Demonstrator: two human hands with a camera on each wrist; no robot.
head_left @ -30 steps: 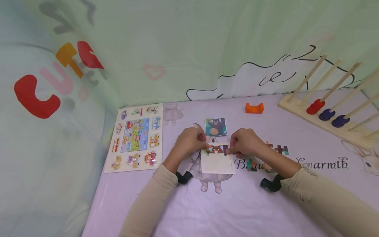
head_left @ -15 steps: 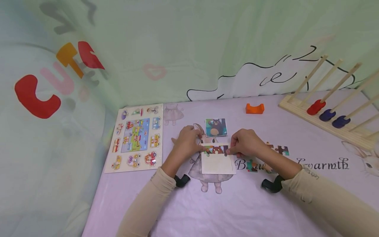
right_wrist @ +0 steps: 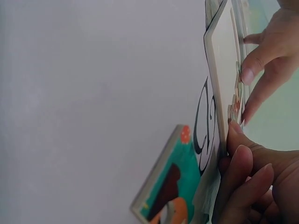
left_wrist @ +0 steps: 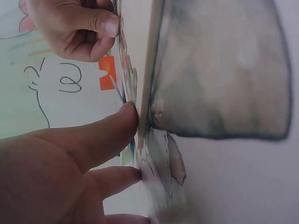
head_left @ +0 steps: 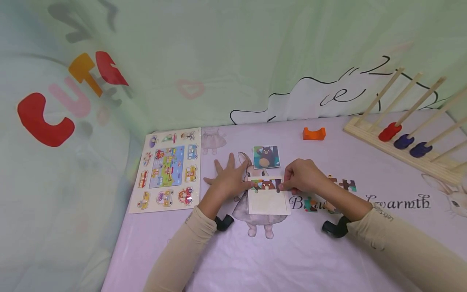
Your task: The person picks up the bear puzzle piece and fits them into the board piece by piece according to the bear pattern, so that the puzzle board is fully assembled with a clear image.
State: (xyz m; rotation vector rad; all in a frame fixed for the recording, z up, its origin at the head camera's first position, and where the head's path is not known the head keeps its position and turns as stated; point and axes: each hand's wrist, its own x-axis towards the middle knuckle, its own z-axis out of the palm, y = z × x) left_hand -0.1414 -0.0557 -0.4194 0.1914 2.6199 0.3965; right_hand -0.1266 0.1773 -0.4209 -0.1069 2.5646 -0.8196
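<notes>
A pale puzzle board [head_left: 269,202] lies flat, its top strip filled with joined bear puzzle pieces [head_left: 266,184]. My left hand [head_left: 227,178] spreads its fingers on the cloth left of the board. Its thumb touches the upper left edge of the board, by the pieces. At the opposite edge my right hand [head_left: 302,176] holds the board; its thumb [right_wrist: 239,137] lies on the end of the strip and the other fingers curl by the board's side. Behind the board is a bear picture card [head_left: 266,157]. Loose puzzle pieces [head_left: 311,204] lie partly under the right forearm.
To the left lies a vehicle peg puzzle [head_left: 167,168]. An orange block [head_left: 313,134] stands at the back, and a wooden peg rack [head_left: 405,150] with red and blue beads at the right. A printed cloth [head_left: 226,263] covers the table.
My left hand's fingers have uncurled and spread out over the cloth to the left, while its thumb stays at the board's edge. The right hand has stayed in place.
</notes>
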